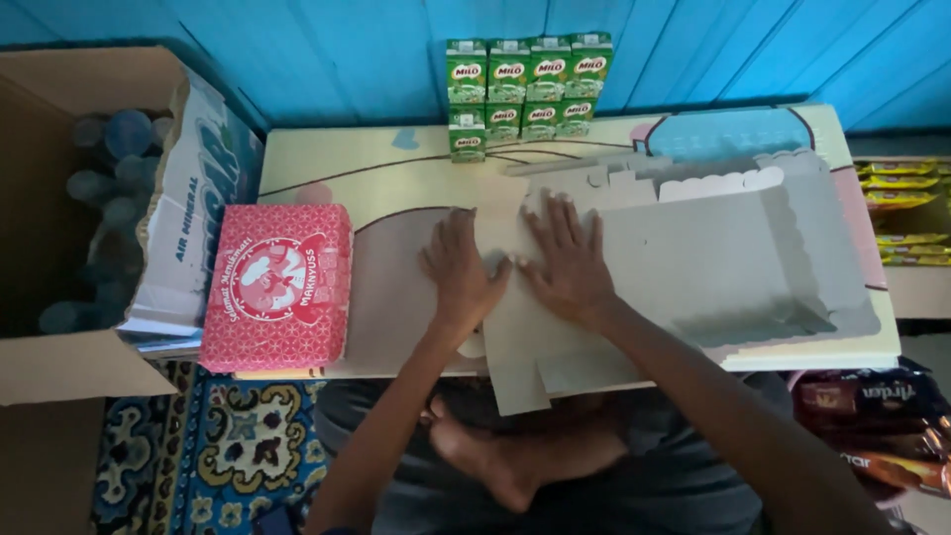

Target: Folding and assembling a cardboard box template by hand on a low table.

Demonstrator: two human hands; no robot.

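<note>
At far left an open cardboard carton point(59, 198) stands on the floor with bottle tops point(119, 139) showing inside, within arm's reach. Just beside it on the low table point(396, 163) lies a closed red patterned box point(277, 287), set aside from the work. The left hand point(458, 272) and right hand point(567, 260) both press palm-down, fingers spread, gripping nothing — flattening a grey unfolded box blank point(693, 258) at the table's middle, probably to hold a crease. Behind, green drink cartons point(525, 84) are stacked against the blue wall point(327, 50) — out of the way
</note>
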